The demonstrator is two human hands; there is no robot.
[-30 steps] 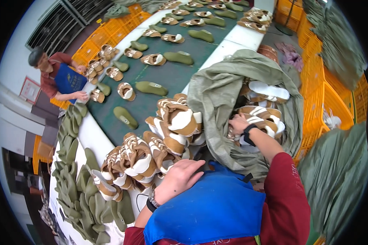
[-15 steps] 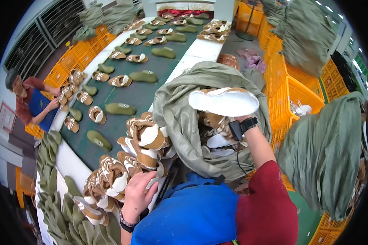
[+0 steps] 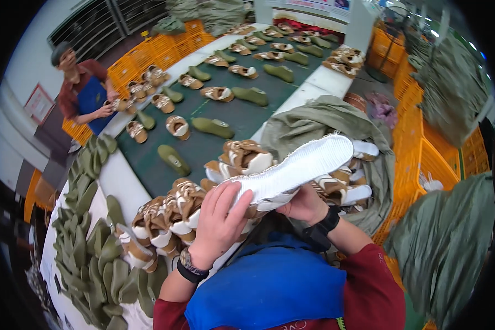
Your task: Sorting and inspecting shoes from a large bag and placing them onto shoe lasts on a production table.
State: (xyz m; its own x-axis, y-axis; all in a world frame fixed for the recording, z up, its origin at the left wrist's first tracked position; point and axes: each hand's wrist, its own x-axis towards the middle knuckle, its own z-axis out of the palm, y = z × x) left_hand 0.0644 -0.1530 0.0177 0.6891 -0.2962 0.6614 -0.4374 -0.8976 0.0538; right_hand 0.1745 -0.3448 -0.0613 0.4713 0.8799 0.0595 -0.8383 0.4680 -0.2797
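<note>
The white-soled shoe (image 3: 300, 168) hides its own upper and the fingers of the right hand (image 3: 305, 204) beneath it. The left hand (image 3: 220, 220) covers its heel end. Far shoes on the green belt (image 3: 225, 118) are too small to tell apart.

A shoe (image 3: 297, 168) is held sole-up between the left hand (image 3: 217, 223) and the right hand (image 3: 305, 204), above a heap of shoes (image 3: 176, 212) piled on the near edge of the bench (image 3: 121, 179). To the right, an open sack (image 3: 313, 124) with more shoes in it is found. Behind the heap, rows of shoes and insoles (image 3: 214, 127) are laid along a belt (image 3: 231, 113). Insoles (image 3: 102, 261) are stacked at the left. Another person (image 3: 82, 91) is placed at the far left, and crates (image 3: 423, 159) at the right.
</note>
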